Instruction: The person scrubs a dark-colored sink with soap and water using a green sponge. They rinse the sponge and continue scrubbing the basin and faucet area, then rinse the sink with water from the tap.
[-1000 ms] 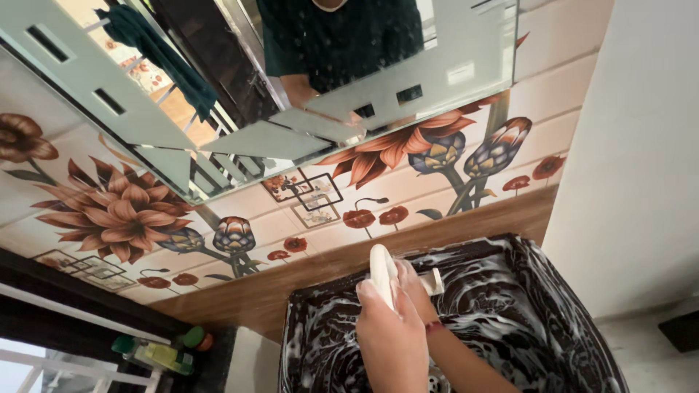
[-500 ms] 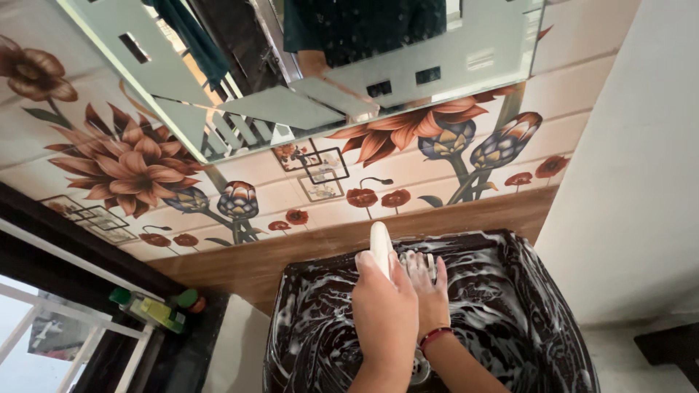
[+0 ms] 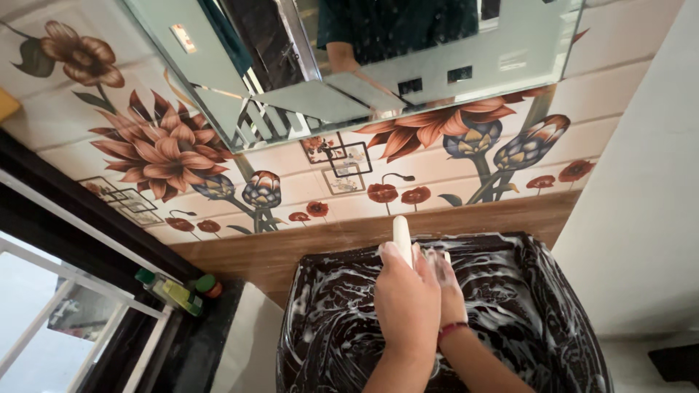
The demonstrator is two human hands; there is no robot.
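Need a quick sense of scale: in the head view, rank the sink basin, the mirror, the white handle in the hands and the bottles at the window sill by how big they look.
1. Mirror, cut off by the frame
2. Dark sink basin; similar spread to the mirror, so the order is unsure
3. Bottles as a group
4. White handle, mostly hidden by the left hand, so unsure against the bottles

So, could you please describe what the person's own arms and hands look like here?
Both forearms are bare, with no sleeves and no gloves. The left hand shows no ring or band. The right hand has a thin red band around its wrist and traces of white foam on the fingers.
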